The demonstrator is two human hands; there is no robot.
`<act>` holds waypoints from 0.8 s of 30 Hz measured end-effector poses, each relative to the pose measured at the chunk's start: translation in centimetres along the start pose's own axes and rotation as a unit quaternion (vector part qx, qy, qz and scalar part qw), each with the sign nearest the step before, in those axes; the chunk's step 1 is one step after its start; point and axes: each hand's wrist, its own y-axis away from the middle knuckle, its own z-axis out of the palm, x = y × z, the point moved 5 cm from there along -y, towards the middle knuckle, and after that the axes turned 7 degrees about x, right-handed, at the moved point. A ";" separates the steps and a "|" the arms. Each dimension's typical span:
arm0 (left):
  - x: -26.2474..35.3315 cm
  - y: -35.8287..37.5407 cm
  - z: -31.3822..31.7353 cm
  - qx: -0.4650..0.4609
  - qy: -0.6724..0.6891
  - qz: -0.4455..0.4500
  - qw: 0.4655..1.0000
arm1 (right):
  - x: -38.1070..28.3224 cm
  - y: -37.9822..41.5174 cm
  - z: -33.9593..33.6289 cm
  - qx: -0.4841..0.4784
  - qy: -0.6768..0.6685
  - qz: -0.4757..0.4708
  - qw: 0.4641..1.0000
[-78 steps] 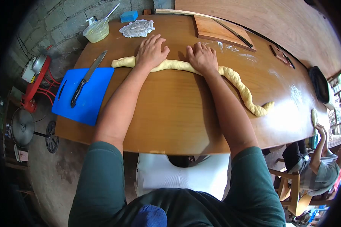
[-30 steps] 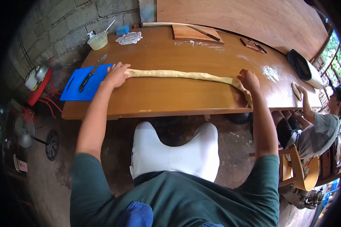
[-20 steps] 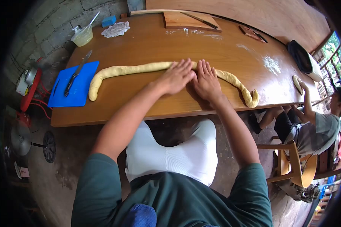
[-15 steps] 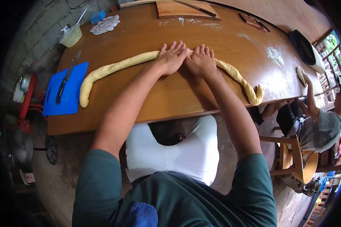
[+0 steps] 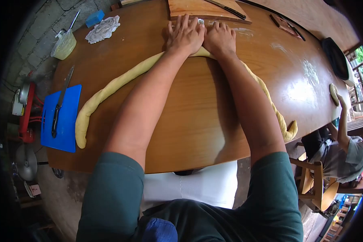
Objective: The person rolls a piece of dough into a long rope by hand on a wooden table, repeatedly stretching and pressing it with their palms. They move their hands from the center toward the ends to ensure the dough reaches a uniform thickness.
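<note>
A long, pale yellow dough rope (image 5: 121, 79) arcs across the brown wooden table, its right part twisted and curling up at the end. My left hand (image 5: 185, 37) lies palm down with fingers spread, at the middle of the arc. Close beside it my right hand (image 5: 220, 40) is also palm down, fingers stretched forward. Dough shows between and just behind both wrists; the palms hide whether dough lies under them. Neither hand is wrapped around anything.
To the left, a knife (image 5: 60, 103) lies on a blue cutting board (image 5: 70, 123). A bowl (image 5: 64, 46), crumpled cloth (image 5: 103, 30) and blue sponge (image 5: 94, 19) sit back left. A wooden board (image 5: 185, 10) with a knife is ahead. At right, a co-worker's hand (image 5: 341, 101) touches another dough piece.
Both hands have slid forward, away from my body, toward the wooden board. The dough's middle now shows behind my palms, and its two ends appear lower in view. My view has shifted forward.
</note>
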 end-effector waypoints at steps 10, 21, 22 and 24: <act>0.6 3.5 -2.4 -0.020 -0.013 0.024 0.999 | -0.5 3.7 -1.1 0.000 -0.013 -0.063 0.998; 2.6 16.5 -13.6 -0.271 -0.006 0.101 0.957 | -1.4 20.4 -10.2 -0.052 -0.036 -0.159 0.985; 2.9 18.5 -15.3 -0.253 -0.004 0.144 0.957 | -1.9 22.5 -12.5 -0.016 -0.049 -0.205 0.977; 3.0 18.6 -18.8 -0.227 -0.004 0.192 0.955 | 0.0 24.0 -16.8 -0.112 -0.090 -0.180 0.973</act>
